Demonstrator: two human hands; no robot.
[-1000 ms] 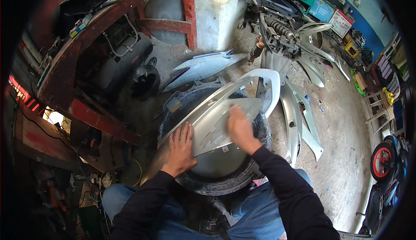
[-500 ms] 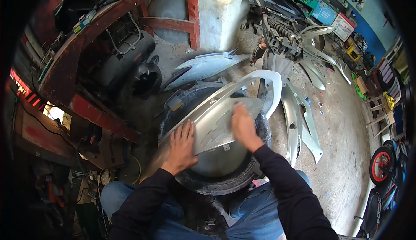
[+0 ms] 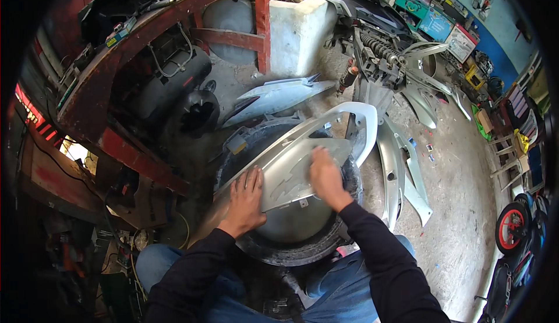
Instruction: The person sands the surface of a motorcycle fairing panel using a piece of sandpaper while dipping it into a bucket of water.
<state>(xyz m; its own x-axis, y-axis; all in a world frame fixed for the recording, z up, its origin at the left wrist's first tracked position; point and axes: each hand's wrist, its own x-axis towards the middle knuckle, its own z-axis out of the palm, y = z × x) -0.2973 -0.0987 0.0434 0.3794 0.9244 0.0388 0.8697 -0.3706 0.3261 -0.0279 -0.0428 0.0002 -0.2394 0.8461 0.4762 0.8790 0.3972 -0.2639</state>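
Observation:
A silver plastic scooter body panel (image 3: 291, 168) lies across a black tyre (image 3: 279, 253) between my knees. My left hand (image 3: 244, 200) rests flat on the panel's near left edge with the fingers spread. My right hand (image 3: 325, 177) presses on the panel's middle with the fingers curled; whether something small is under the palm is hidden. Both arms wear dark sleeves.
More silver fairing pieces (image 3: 402, 171) lie on the concrete floor to the right, and a white-grey panel (image 3: 273, 96) lies behind the tyre. A rusty red metal frame (image 3: 174, 26) and a black engine part (image 3: 198, 113) stand at the left. A stripped scooter (image 3: 378, 49) stands behind.
My right hand has slid a little down and toward me along the panel. The left hand stays in place on the panel's edge.

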